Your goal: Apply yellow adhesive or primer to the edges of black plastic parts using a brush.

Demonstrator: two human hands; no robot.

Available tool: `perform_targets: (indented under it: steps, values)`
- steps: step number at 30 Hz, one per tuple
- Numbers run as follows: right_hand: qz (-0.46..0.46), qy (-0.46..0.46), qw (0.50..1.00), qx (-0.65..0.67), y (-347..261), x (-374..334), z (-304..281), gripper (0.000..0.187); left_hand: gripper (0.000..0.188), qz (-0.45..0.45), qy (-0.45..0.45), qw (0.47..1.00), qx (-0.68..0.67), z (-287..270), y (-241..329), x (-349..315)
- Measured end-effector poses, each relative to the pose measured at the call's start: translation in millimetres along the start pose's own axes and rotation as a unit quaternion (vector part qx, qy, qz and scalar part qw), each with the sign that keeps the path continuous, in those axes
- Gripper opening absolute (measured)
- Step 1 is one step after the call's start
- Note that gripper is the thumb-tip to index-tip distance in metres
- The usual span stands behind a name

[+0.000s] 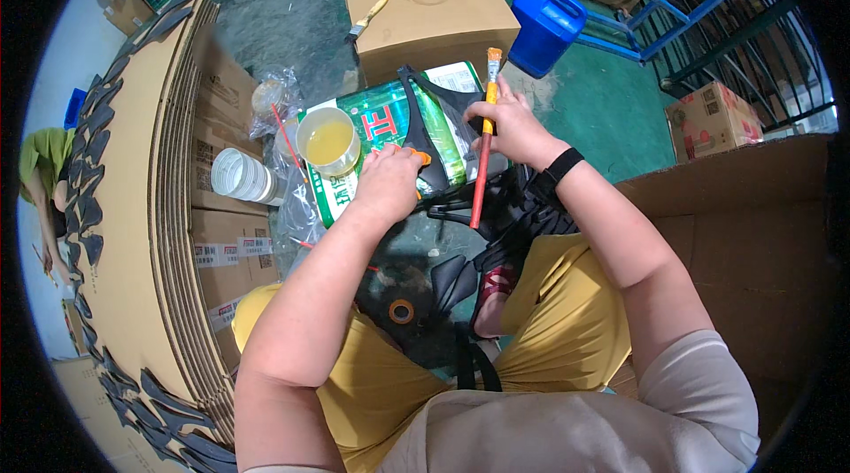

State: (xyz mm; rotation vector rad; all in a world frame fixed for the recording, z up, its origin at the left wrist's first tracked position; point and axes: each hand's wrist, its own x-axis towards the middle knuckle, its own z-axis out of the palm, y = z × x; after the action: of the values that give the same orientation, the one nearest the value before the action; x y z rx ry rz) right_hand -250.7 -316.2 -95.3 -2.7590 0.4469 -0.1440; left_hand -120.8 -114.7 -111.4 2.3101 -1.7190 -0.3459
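Observation:
In front of me lies a green and white printed pack (367,106) serving as a surface, with a curved black piece (414,110) across it. My left hand (387,179) rests on the pack with its fingers closed at the lower end of this piece; some orange shows at the fingertips. A paintbrush (487,119) with a yellow and red handle stands nearly upright, bristles up, in my right hand (513,126), which lies against the pack's right side. Beside my left hand, a white cup (320,161) of yellowish liquid sits on the pack.
Stacked flat cardboard (159,207) bearing black pieces runs along my left, near white nested cups (237,176). Another brush (370,16) lies on a cardboard box (443,8) ahead. A blue jerrycan (546,26) stands beside it. An orange tape roll (401,311) lies by my feet. Someone bends at far left.

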Motion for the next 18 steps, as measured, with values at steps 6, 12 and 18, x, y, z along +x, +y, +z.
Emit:
perform_targets:
  steps: [6, 12, 18]
  values:
    - [-0.010, -0.006, 1.000, -0.009, -12, -1, -12, 0.048, 0.033, 0.002, -0.009, 1.000, 0.008, -1, 1, -1]
    - [-0.034, 0.070, 0.997, -0.018, -14, -1, -18, 0.051, 0.035, -0.003, -0.021, 1.000, 0.021, -3, 3, -1]
    - [0.055, 0.203, 0.902, 0.378, 5, 8, -38, 0.029, 0.037, -0.022, -0.045, 0.998, 0.038, -7, 5, -3]
